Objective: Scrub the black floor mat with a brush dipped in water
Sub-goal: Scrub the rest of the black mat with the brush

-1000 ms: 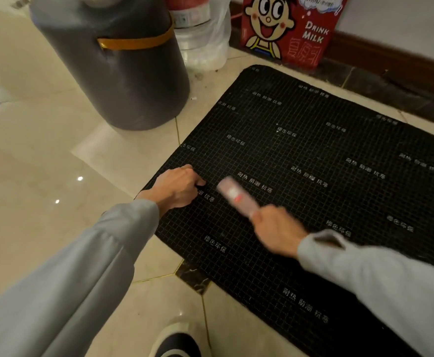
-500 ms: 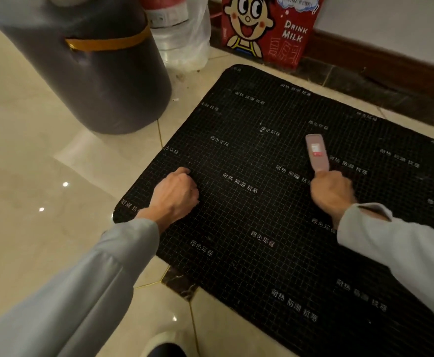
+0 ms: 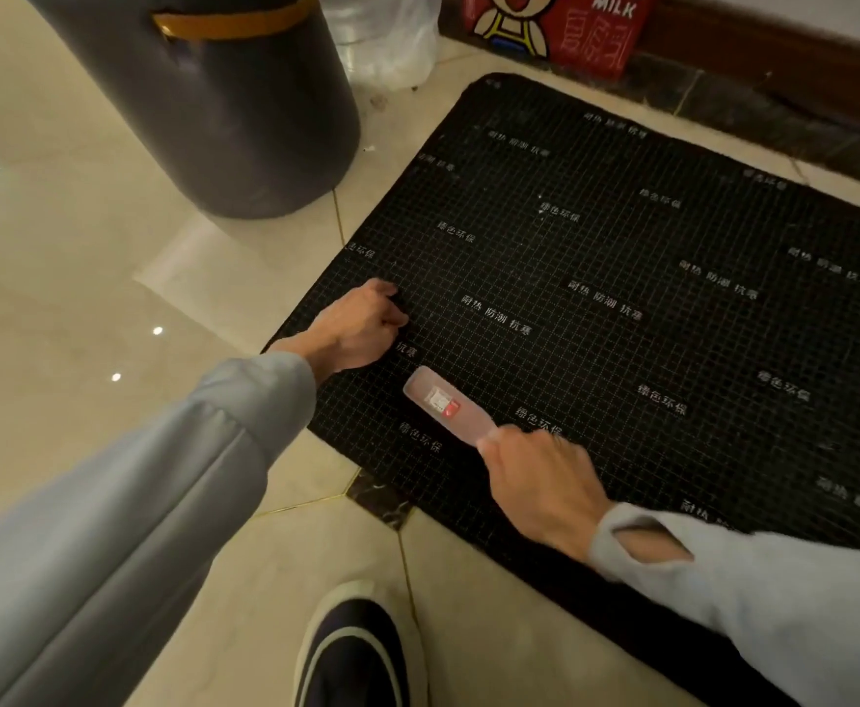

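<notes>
a dark barrel (image 3: 224, 109) with an orange band stands on the cream tiled floor (image 3: 61, 308), near a clear plastic bag (image 3: 392, 38) and a red milk carton (image 3: 560, 28).

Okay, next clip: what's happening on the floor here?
A person is crouched over a black floor mat laid on pale floor tiles. The right hand grips a pale brush by its handle, with the brush head lying on the mat's near-left area. The left hand, fingers curled, rests on the mat near its left edge, apparently steadying it. A dark cylindrical container stands on the tiles beyond the mat's left corner. No water is visible in this view.
</notes>
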The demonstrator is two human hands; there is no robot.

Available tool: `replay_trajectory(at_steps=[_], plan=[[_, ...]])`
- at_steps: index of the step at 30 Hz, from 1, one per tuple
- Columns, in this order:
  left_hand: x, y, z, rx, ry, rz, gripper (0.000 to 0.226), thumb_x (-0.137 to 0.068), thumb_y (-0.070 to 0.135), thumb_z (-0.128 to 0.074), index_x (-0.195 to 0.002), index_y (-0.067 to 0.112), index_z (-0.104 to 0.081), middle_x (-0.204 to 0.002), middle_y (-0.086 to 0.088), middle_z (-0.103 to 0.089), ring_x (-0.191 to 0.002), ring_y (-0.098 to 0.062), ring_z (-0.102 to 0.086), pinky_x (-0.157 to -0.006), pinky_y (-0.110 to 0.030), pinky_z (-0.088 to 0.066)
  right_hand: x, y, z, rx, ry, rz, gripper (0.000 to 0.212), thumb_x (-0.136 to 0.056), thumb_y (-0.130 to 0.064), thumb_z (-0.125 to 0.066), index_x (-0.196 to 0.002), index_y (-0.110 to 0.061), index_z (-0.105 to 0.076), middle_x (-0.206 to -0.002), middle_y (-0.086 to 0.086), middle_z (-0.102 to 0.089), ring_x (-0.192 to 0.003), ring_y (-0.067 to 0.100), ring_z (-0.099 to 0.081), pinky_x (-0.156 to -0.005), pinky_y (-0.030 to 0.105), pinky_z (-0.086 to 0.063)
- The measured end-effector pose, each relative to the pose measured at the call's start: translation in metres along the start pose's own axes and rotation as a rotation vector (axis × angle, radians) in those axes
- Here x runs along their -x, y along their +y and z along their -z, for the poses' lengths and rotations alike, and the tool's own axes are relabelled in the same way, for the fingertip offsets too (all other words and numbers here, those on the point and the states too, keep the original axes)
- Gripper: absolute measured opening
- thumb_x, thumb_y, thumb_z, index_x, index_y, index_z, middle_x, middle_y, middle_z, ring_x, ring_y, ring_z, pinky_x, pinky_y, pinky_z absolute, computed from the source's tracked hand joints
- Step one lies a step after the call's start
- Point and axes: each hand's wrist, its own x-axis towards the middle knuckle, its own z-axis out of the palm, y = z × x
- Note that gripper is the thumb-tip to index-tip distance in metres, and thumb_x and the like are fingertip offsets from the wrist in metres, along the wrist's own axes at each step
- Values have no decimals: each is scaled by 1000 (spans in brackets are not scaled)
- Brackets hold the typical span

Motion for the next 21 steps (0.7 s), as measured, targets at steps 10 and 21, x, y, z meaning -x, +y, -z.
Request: replay_trajectory(at_steps=[10, 21], plan=[[10, 6, -4, -16, 55, -16, 38, -98, 14, -47, -133, 15, -61, -159, -9, -28, -142, -27, -33, -115, -40, -30, 35, -9, 0, -33, -221, 140, 37, -104, -42, -21, -93, -22, -50, -80, 0, -62, -68, 21, -60, -66, 39, -51], [14, 112, -50, -362, -9, -396, 62, -90, 49, -62, -144, 25, -44, -141, -9, -41, -126, -26, -45, -108, -48, -38, 110, 71, -21, -118, -259, -179, 34, -104, -43, -27, -85, -26, -50, -71, -7, -55, -64, 8, -53, -60, 24, -41]])
